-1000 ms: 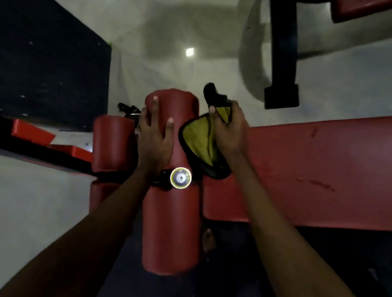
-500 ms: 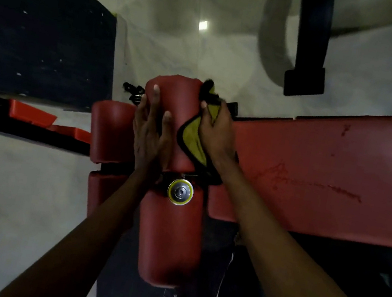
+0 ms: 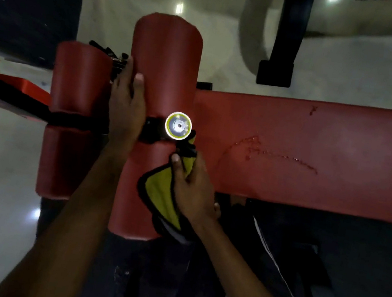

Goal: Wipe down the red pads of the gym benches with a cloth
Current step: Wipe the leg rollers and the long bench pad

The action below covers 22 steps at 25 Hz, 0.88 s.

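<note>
R hand (image 3: 191, 184) w/ the yellow cloth (image 3: 158, 194) has dropped from the far half of the front roller pad (image 3: 163, 65) to its near half, below the metal end cap (image 3: 178, 125). Its fingers clench the cloth, pressing it to the roller's right side by the bench pad (image 3: 318, 153) near-left corner. L hand (image 3: 126, 108) grips the roller's left side, fingers curled into the gap beside the 2nd roller (image 3: 79, 82).

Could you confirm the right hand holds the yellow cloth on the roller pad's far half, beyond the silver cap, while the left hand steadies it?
No: the head view shows the right hand holding the black-edged yellow cloth on the near half of the red cylindrical roller pad, before the round silver cap; the left hand steadies it.
</note>
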Available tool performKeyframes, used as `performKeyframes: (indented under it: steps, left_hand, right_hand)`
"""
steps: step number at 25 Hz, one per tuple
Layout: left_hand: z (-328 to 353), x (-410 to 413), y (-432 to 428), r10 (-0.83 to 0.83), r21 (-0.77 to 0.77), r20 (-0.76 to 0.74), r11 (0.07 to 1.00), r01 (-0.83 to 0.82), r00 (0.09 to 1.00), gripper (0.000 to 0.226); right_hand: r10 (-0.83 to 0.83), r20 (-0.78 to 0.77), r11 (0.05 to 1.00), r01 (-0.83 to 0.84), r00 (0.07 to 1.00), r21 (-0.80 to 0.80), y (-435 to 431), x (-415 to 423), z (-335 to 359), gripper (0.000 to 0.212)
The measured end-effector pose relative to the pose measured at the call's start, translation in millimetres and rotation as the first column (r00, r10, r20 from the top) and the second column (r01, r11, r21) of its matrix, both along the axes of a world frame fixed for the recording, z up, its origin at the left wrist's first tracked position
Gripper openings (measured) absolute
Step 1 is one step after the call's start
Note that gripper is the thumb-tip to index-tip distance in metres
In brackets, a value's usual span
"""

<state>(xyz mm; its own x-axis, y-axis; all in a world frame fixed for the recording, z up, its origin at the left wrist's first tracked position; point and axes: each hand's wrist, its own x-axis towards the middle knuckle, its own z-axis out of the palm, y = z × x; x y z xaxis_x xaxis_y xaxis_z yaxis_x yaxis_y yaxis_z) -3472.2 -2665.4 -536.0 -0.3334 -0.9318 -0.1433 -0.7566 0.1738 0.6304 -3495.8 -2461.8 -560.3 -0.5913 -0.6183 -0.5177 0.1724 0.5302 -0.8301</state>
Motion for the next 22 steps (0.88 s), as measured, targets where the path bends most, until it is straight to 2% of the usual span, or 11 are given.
performKeyframes:
  steps: [1,3,5,7,9,11,15,16,18,20,22]
  left_hand:
    - [2.2,16.1,14.1,-0.027,0.049,0.02,0.998,0.026,0.999,0.055]
    - [2.4,53.7,55.4,-0.139,0.178,0.128,0.977,0.115,0.982,0.061]
    - [6.6,82.0,97.7,-0.157,0.122,0.15,0.983,0.139,0.976,0.061]
    - [3.1,84.5,109.0,-0.1,-0.018,0.143,0.994,0.103,0.985,0.062]
    - [2.4,79.5,112.3,-0.065,-0.065,0.154,0.995,0.076,0.986,0.062]
    - [3.1,84.3,116.9,-0.028,-0.05,0.17,0.998,0.037,0.985,0.061]
    - [0.4,85.3,115.6,-0.037,-0.025,0.124,0.999,0.041,0.992,0.063]
    - [-1.4,85.9,118.2,-0.023,-0.021,0.11,0.999,0.025,0.994,0.064]
    - [0.4,88.2,129.4,-0.001,-0.083,0.1,0.996,0.009,0.995,0.061]
    - [1.2,89.4,153.6,0.0,-0.178,0.1,0.984,0.018,0.995,0.053]
    - [3.7,86.7,185.5,-0.04,-0.224,0.003,0.974,0.04,0.999,0.04]
  right_hand:
    - [-0.013,-0.062,1.0,0.013,0.998,0.009,3.4,9.1,4.1,0.046]
    - [-0.078,-0.058,0.996,0.08,0.995,0.032,-3.4,13.7,-7.6,0.048]
    - [-0.114,-0.028,0.987,0.116,0.993,0.11,-9.8,8.3,-7.2,0.047]
    - [-0.026,-0.043,0.994,0.03,0.999,0.101,0.8,4.9,-3.6,0.046]
    - [0.138,-0.033,0.981,-0.132,0.99,0.14,22.9,0.2,-2.3,0.047]
    - [0.233,-0.043,0.96,-0.222,0.972,0.168,52.1,-8.1,-8.9,0.045]
    - [0.305,-0.223,0.929,-0.238,0.926,0.283,84.0,-67.7,-43.9,0.038]
    - [0.353,-0.312,0.907,-0.239,0.882,0.348,88.7,-88.3,-53.3,0.037]
    - [0.513,-0.445,0.834,-0.304,0.734,0.461,96.1,-122.0,-74.5,0.046]
    - [0.7,-0.47,0.706,-0.422,0.538,0.569,97.3,-140.7,-93.8,0.058]
    - [0.84,-0.418,0.543,-0.523,0.346,0.657,98.8,-150.9,-110.2,0.06]
